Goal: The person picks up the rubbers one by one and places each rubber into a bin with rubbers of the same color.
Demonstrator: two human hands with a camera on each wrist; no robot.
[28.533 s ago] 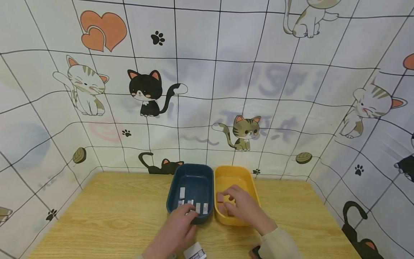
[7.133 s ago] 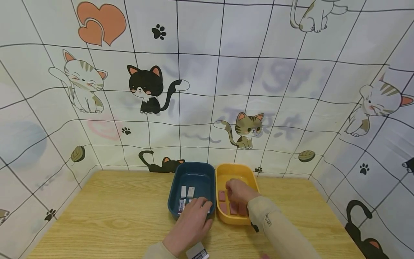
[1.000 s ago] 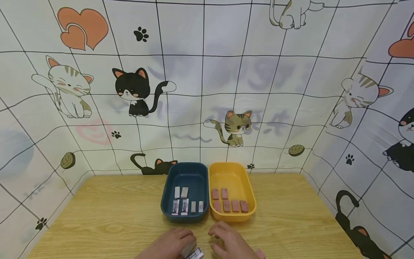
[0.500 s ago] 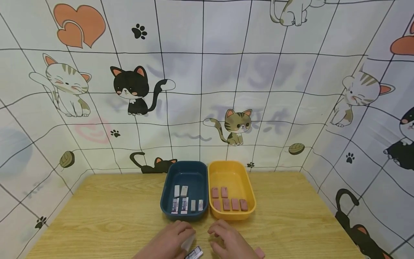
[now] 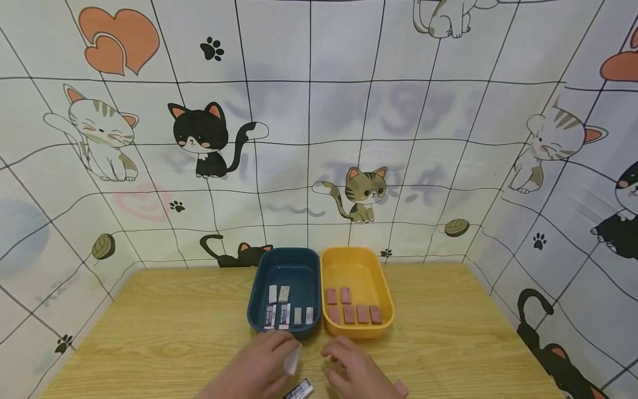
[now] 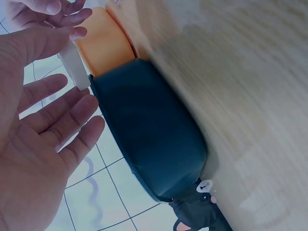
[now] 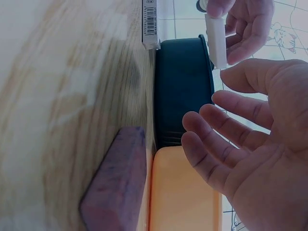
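My left hand [image 5: 261,360] pinches a plain white eraser [image 5: 292,360] between thumb and fingers, raised just in front of the blue tray [image 5: 294,334]. In the left wrist view the eraser [image 6: 74,65] stands out past the thumb tip. My right hand [image 5: 356,368] hovers before the yellow tray [image 5: 356,334], fingers loosely bent and holding nothing. Several white erasers [image 5: 284,293], some with printed sleeves, lie in the blue tray. Several pink erasers [image 5: 362,314] lie in the yellow one, in two rows.
On the wooden table [image 5: 164,332], a sleeved white eraser [image 5: 299,389] lies between my hands. A pink eraser [image 7: 118,183] lies beside my right hand. Both trays stand side by side near the cat-patterned back wall [image 5: 284,166].
Within the last second my left hand has lifted the white eraser and moved it toward the blue tray; my right hand hardly moved. Both trays hold more erasers than 28.5 seconds ago.
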